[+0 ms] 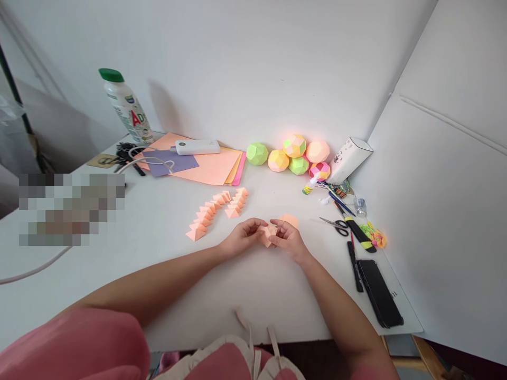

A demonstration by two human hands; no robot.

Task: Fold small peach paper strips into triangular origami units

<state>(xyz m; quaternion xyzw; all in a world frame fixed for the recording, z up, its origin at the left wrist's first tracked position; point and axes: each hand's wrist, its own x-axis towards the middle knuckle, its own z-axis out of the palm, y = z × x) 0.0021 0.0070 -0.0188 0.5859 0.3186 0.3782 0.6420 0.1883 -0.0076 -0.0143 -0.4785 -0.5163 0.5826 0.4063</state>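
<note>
- A white table (222,295) is set against a plain white far wall (277,68); its right side is bounded by a white panel (439,200).
- A folded peach paper piece (268,236) is held over the middle of the table, clamped between the fingertips of the left hand (241,237) and the right hand (292,241).
- Flat peach paper (290,219) is partly hidden behind the right hand.
- Two rows of folded peach paper units (205,215) are laid out beyond the left hand.
- At the far left, a green-capped bottle (132,113) is stood beside stacked coloured sheets (222,170), on which a white power bank (197,147) is rested.
- Faceted paper balls (278,160) are grouped along the far wall, some stacked, with a white box (350,159) leaned to their right.
- Along the right side, scissors (340,228), a utility knife (360,235) and a black smartphone (380,293) are spread.
</note>
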